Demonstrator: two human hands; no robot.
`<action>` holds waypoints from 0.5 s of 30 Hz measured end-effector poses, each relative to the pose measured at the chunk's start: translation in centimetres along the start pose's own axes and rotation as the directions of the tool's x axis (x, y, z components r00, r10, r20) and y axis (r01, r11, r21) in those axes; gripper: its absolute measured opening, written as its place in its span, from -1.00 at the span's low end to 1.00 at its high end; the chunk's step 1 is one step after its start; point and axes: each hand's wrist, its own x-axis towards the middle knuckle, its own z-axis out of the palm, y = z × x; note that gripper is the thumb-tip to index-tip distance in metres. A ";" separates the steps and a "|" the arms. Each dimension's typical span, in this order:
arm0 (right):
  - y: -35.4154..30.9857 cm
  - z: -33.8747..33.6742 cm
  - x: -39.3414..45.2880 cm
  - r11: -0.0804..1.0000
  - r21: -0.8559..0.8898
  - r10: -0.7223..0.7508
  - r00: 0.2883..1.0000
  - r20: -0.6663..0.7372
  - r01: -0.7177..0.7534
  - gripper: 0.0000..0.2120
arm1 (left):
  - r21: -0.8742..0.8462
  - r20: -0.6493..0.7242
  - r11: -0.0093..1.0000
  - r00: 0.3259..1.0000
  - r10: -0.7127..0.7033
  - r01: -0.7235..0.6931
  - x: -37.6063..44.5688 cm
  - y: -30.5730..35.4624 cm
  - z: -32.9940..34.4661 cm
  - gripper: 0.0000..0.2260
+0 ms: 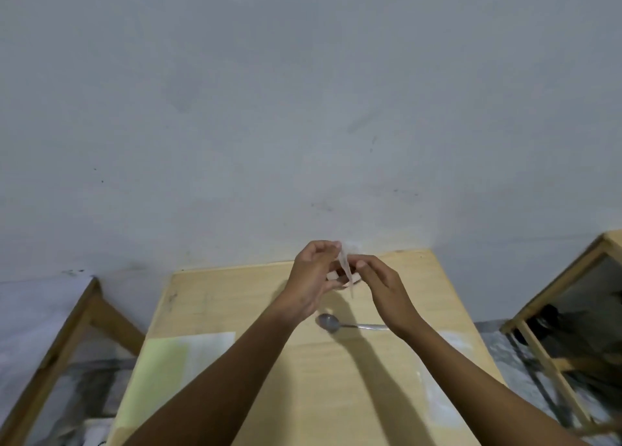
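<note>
2 forearms [218, 388]; L hand [311, 277] + R hand [383, 290] in pinch grip on clear strip [350, 289], axis near-vertical, tip down.

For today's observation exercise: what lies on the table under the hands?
A spoon lies on the table, bowl leftward, below the left hand and right hand pinching a pale strip. The right wrist hides the spoon's handle end.

Light running dim + flat, cool cast on wall [303, 92]. Arms [235, 361] throwing soft shadows rightward across counter [218, 297], so src sitting upper-left. Left hand [311, 277] and right hand [383, 287] smearing w/ motion blur; wide-angle bowing edges, corners going soft.
</note>
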 end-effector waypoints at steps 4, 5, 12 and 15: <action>-2.1 1.5 1.2 0.995 0.096 0.021 1.000 0.003 -0.021 -0.77 | 0.021 0.008 0.998 0.998 0.058 -0.058 0.1 0.3 -1.2 -0.89; -2.1 1.7 1.5 0.996 0.080 0.031 0.999 0.010 -0.032 -0.78 | 0.046 0.009 0.996 0.997 0.071 -0.071 0.1 0.4 -1.3 -0.91; -1.3 2.5 2.1 0.991 -0.134 -0.017 1.000 -0.010 0.016 -0.79 | 0.099 -0.095 0.991 0.991 0.097 -0.087 0.5 0.6 -1.7 -0.92; -0.9 3.0 2.1 0.965 -0.262 -0.014 0.999 -0.034 0.005 -0.84 | 0.127 -0.094 0.991 0.995 0.043 -0.031 0.7 0.6 -1.8 -0.74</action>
